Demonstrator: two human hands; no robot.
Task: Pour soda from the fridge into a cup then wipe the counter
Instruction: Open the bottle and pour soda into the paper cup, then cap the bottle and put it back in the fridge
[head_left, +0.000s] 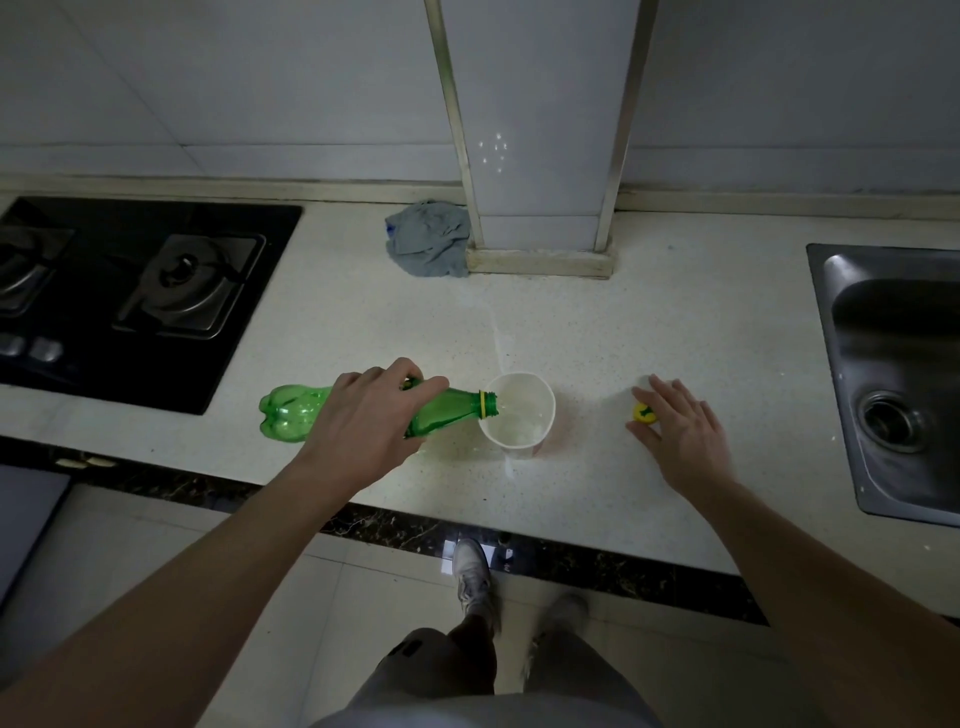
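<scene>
Just left of the frame's centre, the left hand (371, 415) is wrapped around the middle of a green soda bottle (291, 415), fingers closed over its body, holding it tipped almost flat with the base pointing left and the open neck over the rim of a white cup (540, 405) that stands on the pale speckled counter (675, 322) at mid-frame; clear liquid runs from the mouth into the cup, which already holds some. To the right of the cup, well apart from it, the right hand (680, 431) lies flat on the counter with fingers spread and loose, gripping nothing, its thumb and forefinger just beside the yellow bottle cap (643, 413) resting on the surface. A crumpled grey cloth (428, 239) sits further up the frame against the base of a white pillar (540, 156). A black gas hob (145, 291) fills the left side and a steel sink (893, 374) the right edge
</scene>
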